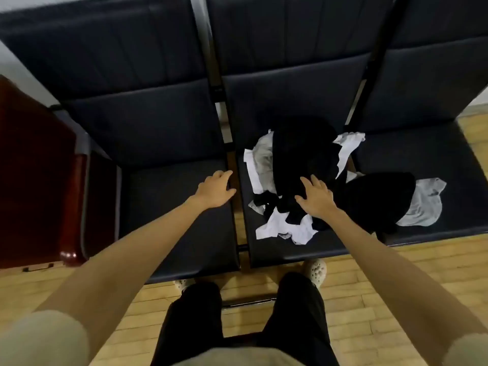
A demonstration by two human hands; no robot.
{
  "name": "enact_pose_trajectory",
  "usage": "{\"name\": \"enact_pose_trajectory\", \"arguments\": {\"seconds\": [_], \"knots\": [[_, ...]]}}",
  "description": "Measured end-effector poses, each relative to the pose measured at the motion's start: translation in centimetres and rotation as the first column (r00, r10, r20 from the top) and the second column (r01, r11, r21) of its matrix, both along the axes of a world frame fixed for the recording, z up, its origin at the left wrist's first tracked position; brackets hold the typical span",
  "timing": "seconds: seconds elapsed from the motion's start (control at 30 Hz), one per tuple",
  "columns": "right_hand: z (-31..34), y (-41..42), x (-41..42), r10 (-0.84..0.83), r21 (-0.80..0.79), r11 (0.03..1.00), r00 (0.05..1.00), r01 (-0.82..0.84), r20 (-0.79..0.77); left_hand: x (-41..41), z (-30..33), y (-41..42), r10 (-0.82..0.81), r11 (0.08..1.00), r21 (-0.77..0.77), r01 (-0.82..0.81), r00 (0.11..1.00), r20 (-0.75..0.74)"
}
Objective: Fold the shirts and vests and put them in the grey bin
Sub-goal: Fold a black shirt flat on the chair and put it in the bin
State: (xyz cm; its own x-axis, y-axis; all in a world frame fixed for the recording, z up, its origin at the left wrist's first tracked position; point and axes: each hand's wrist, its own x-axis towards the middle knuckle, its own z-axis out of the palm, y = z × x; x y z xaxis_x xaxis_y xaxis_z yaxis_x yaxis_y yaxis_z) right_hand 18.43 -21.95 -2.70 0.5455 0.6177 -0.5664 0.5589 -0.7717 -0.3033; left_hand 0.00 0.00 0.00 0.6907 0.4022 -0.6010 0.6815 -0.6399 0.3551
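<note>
- None of the garments looks folded yet, as I judge it: the whole job is ahead, and I cannot see a grey bin anywhere in my view.
- Left of the clothes pile [298,180], the first bench seat [174,207] is where I would expect the folding to happen.
- My left hand [214,191] hovers just left of the pile, over the gap between the seats, fingers loosely spread and holding nothing.
- On the middle seat [290,247] the pile itself is a tangle of black and white shirts and vests, all crumpled and overlapping.
- My right hand [317,198] is over the near part of the pile, fingers splayed wide above or on the black cloth; I cannot tell whether it touches, and it grips nothing.
- Right of the pile, spilling onto the next seat, lie a black garment [380,196] and a pale grey-white one [425,204], also unfolded.
- I can read no brand, label or writing on any garment or seat.
</note>
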Motion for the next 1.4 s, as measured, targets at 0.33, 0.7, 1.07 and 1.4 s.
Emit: {"name": "enact_pose_trajectory", "arguments": {"seconds": [0.33,0.7,1.07,1.4], "knots": [[-9.2,-2.3,3.8,-0.346,0.528,0.784,0.936,0.325,-0.063,8.3,-11.8,-7.5,-0.055,0.993,-0.07,0.09,0.916,0.397],[-17.2,-2.9,5.8,-0.501,0.657,0.637,0.864,0.402,-0.043,12.0,-21.4,-11.0,-0.085,0.993,-0.007,0.117,0.766,0.637],[-19.8,-5.0,4.7,-0.513,0.818,0.376,0.833,0.435,-0.208,11.0,-22.6,-12.3,0.055,0.998,-0.037,-0.043,0.607,0.793],[-13.8,-9.2,2.5,-0.454,0.83,0.451,0.885,0.328,-0.103,9.3,-12.2,-14.5,0.386,0.92,-0.337,-0.199,0.329,0.862]]}}
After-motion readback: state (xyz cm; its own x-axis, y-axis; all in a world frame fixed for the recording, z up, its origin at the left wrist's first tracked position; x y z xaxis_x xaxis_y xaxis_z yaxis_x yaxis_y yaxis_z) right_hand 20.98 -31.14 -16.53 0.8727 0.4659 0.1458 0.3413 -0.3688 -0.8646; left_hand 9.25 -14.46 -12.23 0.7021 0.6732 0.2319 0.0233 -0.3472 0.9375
